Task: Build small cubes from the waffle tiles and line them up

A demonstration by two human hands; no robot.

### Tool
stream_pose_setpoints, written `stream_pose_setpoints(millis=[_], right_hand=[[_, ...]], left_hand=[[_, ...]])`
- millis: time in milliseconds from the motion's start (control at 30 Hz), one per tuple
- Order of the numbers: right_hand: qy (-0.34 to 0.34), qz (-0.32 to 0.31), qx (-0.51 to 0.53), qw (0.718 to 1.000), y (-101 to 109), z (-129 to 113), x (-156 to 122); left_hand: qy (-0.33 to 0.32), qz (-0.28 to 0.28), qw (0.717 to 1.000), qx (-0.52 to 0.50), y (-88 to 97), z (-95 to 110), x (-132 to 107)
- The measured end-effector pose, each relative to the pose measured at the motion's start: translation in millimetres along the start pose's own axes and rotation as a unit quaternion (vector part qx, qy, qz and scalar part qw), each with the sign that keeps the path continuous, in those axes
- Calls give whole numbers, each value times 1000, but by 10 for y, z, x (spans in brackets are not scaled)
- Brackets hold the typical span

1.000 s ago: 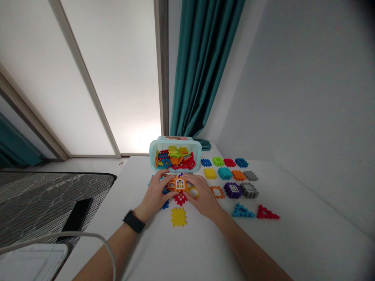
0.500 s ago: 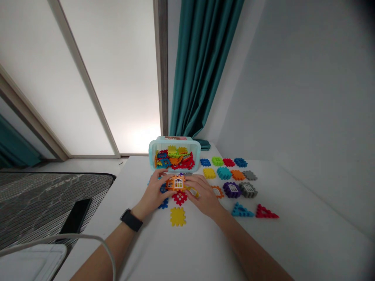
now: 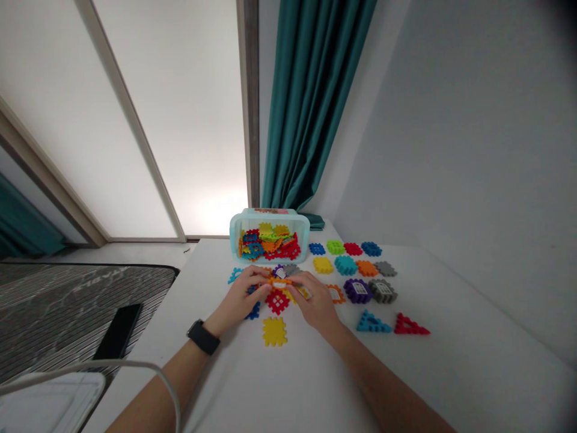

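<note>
My left hand (image 3: 241,296) and my right hand (image 3: 315,297) meet over a cluster of toy building tiles on the white table (image 3: 293,385). Both pinch an orange window tile (image 3: 278,280), now tipped nearly flat above a red lattice tile (image 3: 277,300). A yellow square tile (image 3: 274,331) lies just in front of the hands. Blue tiles (image 3: 253,311) peek out under my left hand. A black watch (image 3: 204,337) sits on my left wrist.
A light blue transparent box (image 3: 269,242) full of tiles stands behind the hands. Rows of coloured tiles (image 3: 346,265) lie to the right, with a blue triangle (image 3: 373,323) and a red triangle (image 3: 410,326). A black phone (image 3: 118,338) rests on the mattress at left.
The orange window tile, upright and facing me before, has been tipped down toward flat between both hands. The hands stayed in place.
</note>
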State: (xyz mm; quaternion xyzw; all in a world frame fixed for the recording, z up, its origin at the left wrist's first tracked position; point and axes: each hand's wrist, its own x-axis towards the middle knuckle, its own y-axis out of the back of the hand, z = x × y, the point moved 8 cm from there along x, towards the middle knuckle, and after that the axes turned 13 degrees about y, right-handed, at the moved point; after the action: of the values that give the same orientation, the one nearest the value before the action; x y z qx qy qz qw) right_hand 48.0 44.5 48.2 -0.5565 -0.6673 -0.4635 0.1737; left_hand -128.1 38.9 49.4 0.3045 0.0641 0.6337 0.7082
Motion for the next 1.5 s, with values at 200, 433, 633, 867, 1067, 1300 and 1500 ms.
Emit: stream_pose_setpoints(millis=[200,433,633,867,1067,1300,1500], right_hand=[[-252,24,226,941,-232,309,-136],[-274,34,251,928,-197,292,-116],[-280,27,255,925,-196,293,-120],[-235,7,206,950,-214,282,-120],[-16,-13,12,1000,-70,-12,-13],[90,-34,-46,994,-58,-168,-26],[106,-48,-74,990,-69,-170,-32]], left_hand=[[29,-7,999,-30,-14,-17,3],[55,-44,997,-41,-89,-36,4],[68,-40,996,-32,-81,-43,-4],[103,-29,991,-75,-69,-82,4],[104,-45,985,-131,-110,-132,0],[88,-64,983,-150,-120,-94,-11],[55,-27,996,-66,-56,-64,-20]])
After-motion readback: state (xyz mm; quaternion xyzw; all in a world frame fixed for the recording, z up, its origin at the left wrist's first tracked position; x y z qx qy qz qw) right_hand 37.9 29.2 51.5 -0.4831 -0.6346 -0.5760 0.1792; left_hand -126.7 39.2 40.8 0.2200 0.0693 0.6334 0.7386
